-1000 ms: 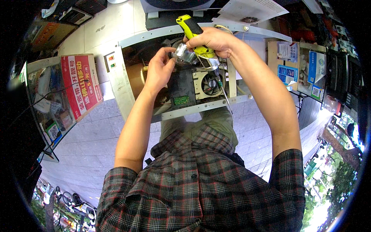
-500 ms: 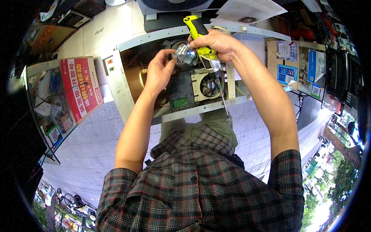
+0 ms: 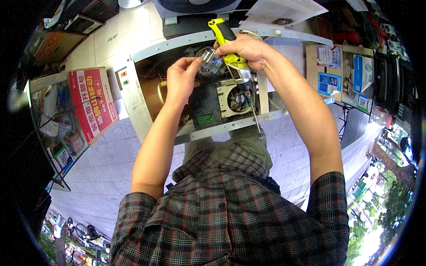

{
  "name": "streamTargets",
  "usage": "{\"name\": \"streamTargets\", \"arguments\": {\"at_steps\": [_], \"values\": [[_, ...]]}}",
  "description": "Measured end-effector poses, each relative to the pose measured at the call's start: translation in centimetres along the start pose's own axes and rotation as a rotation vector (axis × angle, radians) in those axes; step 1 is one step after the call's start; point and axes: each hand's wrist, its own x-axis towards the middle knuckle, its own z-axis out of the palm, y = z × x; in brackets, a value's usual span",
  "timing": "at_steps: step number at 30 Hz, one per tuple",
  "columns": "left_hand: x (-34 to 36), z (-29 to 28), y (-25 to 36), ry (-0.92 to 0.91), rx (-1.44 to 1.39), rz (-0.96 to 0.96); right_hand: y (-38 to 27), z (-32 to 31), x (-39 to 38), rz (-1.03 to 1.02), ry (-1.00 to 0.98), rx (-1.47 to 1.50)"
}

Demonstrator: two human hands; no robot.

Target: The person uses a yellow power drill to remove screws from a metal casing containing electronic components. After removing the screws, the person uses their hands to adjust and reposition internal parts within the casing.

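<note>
My right hand (image 3: 249,49) is wrapped round a yellow and black power screwdriver (image 3: 225,33). Its long bit slants down past a square cooling fan (image 3: 238,99), toward my body. Just left of the tool is a see-through, shiny piece (image 3: 211,63), clear plastic by its look; my right fingertips reach its right edge. At its left edge is my left hand (image 3: 182,80), thumb and forefinger pinched together; whether they grip the piece is unclear. Both hands are over an open metal case (image 3: 146,102) with dark insides and a small green circuit board (image 3: 205,119).
Red and green switches (image 3: 124,78) sit on the case's left end. Glass display cases stand at left (image 3: 57,119) and right (image 3: 355,75). Beyond lie a large dark round-fronted unit (image 3: 197,6) and a perforated metal panel (image 3: 284,13). Grey paving (image 3: 120,155) surrounds my legs.
The clear piece looks rounder and more see-through now, less bright and faceted. My left hand has shifted slightly, its fingers closer together. The screwdriver has moved a little left.
</note>
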Motion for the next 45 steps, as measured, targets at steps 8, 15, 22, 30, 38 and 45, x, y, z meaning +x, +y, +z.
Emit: {"name": "streamTargets", "arguments": {"at_steps": [8,15,22,30,38,45], "values": [[0.8,0.3,0.2,0.016,0.098,-0.013,0.1,-0.9,0.5,0.052,-0.015,-0.042],[1.6,-0.5,0.2,0.011,0.077,-0.036,-2.5,-1.2,-5.3,-0.137,0.044,-0.059],[4.1,-1.1,0.3,0.053,0.112,-0.088,-1.6,-1.0,-13.6,-0.263,0.171,0.096],[3.0,-0.3,0.2,0.001,0.132,-0.005,1.9,-0.6,-16.4,-0.321,0.135,0.302],[-1.6,-0.2,-0.5,-0.056,0.062,0.079,0.5,1.5,-19.9,-0.615,0.233,0.423],[1.0,0.1,0.2,-0.033,0.284,0.178,-0.3,-0.3,-22.5,-0.890,0.214,0.604]]}}
